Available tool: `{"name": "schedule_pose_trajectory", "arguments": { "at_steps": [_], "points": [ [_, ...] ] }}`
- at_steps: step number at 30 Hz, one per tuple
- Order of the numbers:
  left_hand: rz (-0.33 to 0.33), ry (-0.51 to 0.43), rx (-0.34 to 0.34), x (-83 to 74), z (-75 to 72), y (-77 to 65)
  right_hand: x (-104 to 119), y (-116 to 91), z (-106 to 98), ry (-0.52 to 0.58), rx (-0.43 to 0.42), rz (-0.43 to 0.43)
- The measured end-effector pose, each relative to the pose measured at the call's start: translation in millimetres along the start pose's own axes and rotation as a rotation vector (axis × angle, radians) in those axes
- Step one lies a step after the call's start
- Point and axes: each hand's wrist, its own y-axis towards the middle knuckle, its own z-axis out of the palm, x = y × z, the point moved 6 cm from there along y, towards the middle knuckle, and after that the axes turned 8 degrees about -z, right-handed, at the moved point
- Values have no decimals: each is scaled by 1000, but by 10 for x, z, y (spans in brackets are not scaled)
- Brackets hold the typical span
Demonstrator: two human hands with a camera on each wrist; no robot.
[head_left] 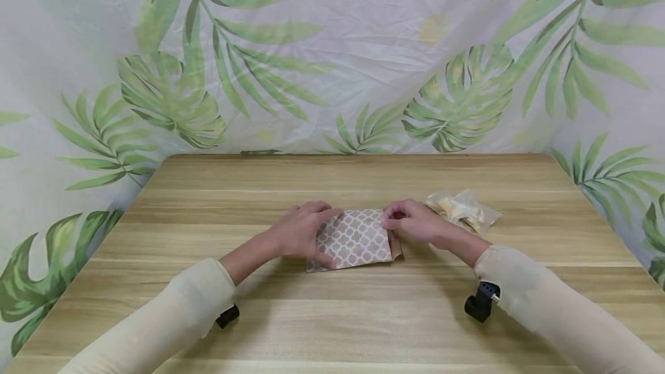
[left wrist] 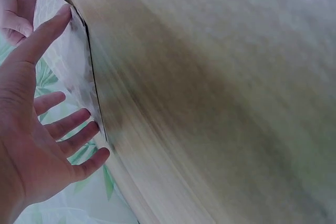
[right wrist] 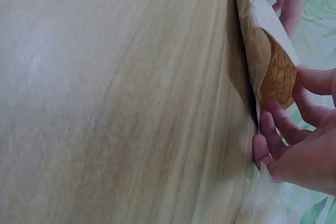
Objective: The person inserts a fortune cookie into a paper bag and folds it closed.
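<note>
Fingers of the left hand are spread and loosely straight, the thumb pressing on the near side of a patterned paper bag and the others reaching toward its far side; this hand is at the bag's nine o'clock. The right hand, at between two and three o'clock, pinches the bag's edge between thumb and forefinger, beside the mouth. The bag lies flat at the middle of a wood-grain table, tan with a white lattice print. Its mouth, at three o'clock, gapes slightly and shows a brown inside in the right wrist view.

Just past the right hand, also between two and three o'clock, is a clear plastic packet with pale yellow contents. Cream sleeves come in from eight and four o'clock, a black device beneath each cuff. At twelve o'clock, beyond the table, hangs a pale cloth printed with green leaves.
</note>
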Motion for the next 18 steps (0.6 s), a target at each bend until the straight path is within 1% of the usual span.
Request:
{"name": "schedule_pose_trajectory", "arguments": {
  "at_steps": [7,11,15,18],
  "points": [
    [16,16,-21,-12,0,-14,-15,15,-15,76,6,6],
    [8,13,-13,-9,16,-5,-2,7,-32,109,19,4],
    [1,-2,-1,-4,7,-2,-10,9,-54,93,30,-27],
    [3,-10,6,5,-10,-5,-33,13,-63,46,38,-54]
  ]
}}
